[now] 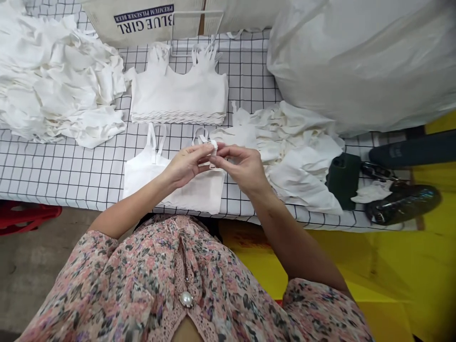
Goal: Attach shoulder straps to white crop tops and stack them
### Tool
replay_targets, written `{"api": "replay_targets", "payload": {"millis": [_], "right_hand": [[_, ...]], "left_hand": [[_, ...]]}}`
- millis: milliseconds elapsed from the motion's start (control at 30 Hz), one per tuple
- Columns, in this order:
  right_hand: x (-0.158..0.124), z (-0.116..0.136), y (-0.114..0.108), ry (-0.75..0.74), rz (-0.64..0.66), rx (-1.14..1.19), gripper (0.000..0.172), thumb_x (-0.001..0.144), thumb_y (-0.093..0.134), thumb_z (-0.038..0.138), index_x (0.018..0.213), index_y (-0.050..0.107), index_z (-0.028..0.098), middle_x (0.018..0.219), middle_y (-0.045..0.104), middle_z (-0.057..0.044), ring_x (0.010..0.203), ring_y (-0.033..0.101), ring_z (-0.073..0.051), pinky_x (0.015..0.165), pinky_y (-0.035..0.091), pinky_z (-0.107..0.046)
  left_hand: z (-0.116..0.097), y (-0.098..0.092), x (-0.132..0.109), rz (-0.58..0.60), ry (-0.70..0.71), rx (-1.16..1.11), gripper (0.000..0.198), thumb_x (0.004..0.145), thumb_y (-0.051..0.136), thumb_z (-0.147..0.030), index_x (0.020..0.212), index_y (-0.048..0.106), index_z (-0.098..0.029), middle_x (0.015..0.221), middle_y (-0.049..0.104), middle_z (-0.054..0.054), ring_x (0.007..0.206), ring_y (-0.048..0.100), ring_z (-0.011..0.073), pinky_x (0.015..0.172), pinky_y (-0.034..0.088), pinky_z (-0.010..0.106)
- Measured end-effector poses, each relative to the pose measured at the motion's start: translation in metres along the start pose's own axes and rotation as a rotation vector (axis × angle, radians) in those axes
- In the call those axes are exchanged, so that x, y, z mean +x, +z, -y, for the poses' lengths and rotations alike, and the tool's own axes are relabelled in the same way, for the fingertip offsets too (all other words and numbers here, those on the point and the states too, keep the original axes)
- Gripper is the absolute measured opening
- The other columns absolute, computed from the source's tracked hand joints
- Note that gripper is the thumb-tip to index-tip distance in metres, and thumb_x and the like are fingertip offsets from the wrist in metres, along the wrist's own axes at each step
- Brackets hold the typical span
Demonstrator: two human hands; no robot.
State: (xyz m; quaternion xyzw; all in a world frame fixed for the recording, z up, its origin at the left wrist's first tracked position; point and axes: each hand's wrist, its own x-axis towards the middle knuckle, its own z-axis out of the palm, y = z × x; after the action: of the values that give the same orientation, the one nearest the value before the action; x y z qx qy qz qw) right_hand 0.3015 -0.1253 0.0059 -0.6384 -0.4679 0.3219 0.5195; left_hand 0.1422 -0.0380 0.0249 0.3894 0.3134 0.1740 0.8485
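A white camisole top (203,194) lies flat at the table's front edge, its thin straps pointing away from me. Over its right side, my left hand (187,165) pinches a white shoulder strap (214,148) between thumb and fingers. From the right, my right hand (244,166) grips the same strap, its fingertips almost touching those of the left. Part of the strap is hidden behind the fingers. Just beyond lies a neat stack of white camisole tops (180,95), their straps bunched at the far side.
A big heap of white garments (53,76) covers the left; a looser pile (285,142) lies right. Behind stand a cardboard box (142,23), a wire frame (195,12) and a large white plastic bag (363,61). A dark phone case (344,178) and black plastic-wrapped item (402,204) sit right.
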Motion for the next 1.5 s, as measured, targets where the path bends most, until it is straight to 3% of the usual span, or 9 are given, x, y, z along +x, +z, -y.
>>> {"api": "replay_targets", "payload": {"millis": [167,267,333,433,500,600,733,967,1500], "right_hand": [[-0.002,-0.005,0.014,0.057,-0.091,0.252,0.030,0.081,0.085,0.048,0.076,0.069,0.023,0.074,0.068,0.000,0.070,0.065,-0.017,0.072,0.058,-0.035],[-0.004,-0.006,0.011,-0.053,-0.154,0.085,0.026,0.085,0.081,0.047,0.088,0.069,0.024,0.086,0.070,-0.003,0.081,0.068,-0.020,0.079,0.060,-0.039],[-0.004,-0.003,0.006,-0.207,-0.177,-0.158,0.029,0.090,0.078,0.048,0.107,0.070,0.025,0.109,0.072,-0.009,0.107,0.069,-0.027,0.096,0.059,-0.048],[0.000,0.006,-0.004,-0.386,0.075,-0.425,0.027,0.099,0.067,0.042,0.123,0.071,0.030,0.125,0.073,-0.010,0.138,0.057,-0.034,0.117,0.047,-0.059],[0.005,0.010,-0.007,-0.408,0.248,-0.449,0.019,0.101,0.065,0.039,0.115,0.076,0.033,0.110,0.077,-0.006,0.133,0.060,-0.033,0.116,0.047,-0.060],[0.013,0.010,-0.009,-0.379,0.276,-0.410,0.013,0.099,0.070,0.042,0.099,0.079,0.032,0.091,0.075,-0.003,0.112,0.066,-0.030,0.106,0.052,-0.056],[0.014,0.006,-0.010,-0.301,0.244,-0.370,0.016,0.097,0.072,0.041,0.087,0.076,0.030,0.087,0.074,-0.003,0.096,0.067,-0.026,0.098,0.055,-0.052],[0.004,0.003,-0.009,-0.156,0.218,-0.268,0.015,0.096,0.068,0.037,0.088,0.076,0.027,0.087,0.076,-0.003,0.082,0.069,-0.022,0.081,0.057,-0.041],[-0.005,-0.018,0.007,-0.255,0.283,-0.425,0.022,0.102,0.065,0.040,0.086,0.074,0.029,0.084,0.073,-0.003,0.088,0.065,-0.024,0.092,0.051,-0.047]], "left_hand": [[0.008,-0.008,-0.012,-0.040,0.071,0.148,0.039,0.076,0.095,-0.048,0.093,0.080,-0.016,0.096,0.080,0.006,0.084,0.077,0.0143,0.093,0.066,0.035],[0.010,-0.014,-0.017,-0.101,0.188,0.257,0.038,0.078,0.091,-0.049,0.085,0.077,-0.015,0.086,0.077,0.005,0.075,0.073,0.0130,0.082,0.065,0.033],[0.009,-0.017,-0.019,-0.118,0.296,0.429,0.031,0.085,0.085,-0.045,0.083,0.074,-0.016,0.083,0.074,0.004,0.075,0.071,0.0126,0.078,0.062,0.031],[0.005,-0.022,-0.021,-0.072,0.428,0.724,0.022,0.095,0.073,-0.036,0.084,0.072,-0.018,0.087,0.073,0.005,0.077,0.067,0.0126,0.076,0.058,0.029],[0.002,-0.023,-0.022,-0.041,0.514,0.871,0.018,0.098,0.067,-0.030,0.084,0.070,-0.019,0.088,0.072,0.005,0.079,0.065,0.0126,0.075,0.055,0.028],[-0.001,-0.025,-0.021,-0.027,0.604,0.991,0.016,0.100,0.063,-0.026,0.088,0.070,-0.020,0.086,0.070,0.004,0.079,0.063,0.0131,0.074,0.052,0.028],[0.002,-0.034,-0.023,-0.060,0.607,1.135,0.016,0.106,0.061,-0.030,0.096,0.069,-0.021,0.093,0.072,0.004,0.085,0.064,0.0154,0.080,0.051,0.031],[0.031,-0.061,-0.030,-0.202,0.477,1.583,0.017,0.096,0.079,-0.031,0.107,0.069,-0.023,0.100,0.071,0.005,0.108,0.058,0.0272,0.098,0.039,0.042],[0.046,-0.061,-0.025,-0.198,0.421,1.468,0.012,0.101,0.071,-0.036,0.099,0.076,-0.025,0.096,0.067,0.004,0.105,0.054,0.0260,0.100,0.034,0.044]]}}
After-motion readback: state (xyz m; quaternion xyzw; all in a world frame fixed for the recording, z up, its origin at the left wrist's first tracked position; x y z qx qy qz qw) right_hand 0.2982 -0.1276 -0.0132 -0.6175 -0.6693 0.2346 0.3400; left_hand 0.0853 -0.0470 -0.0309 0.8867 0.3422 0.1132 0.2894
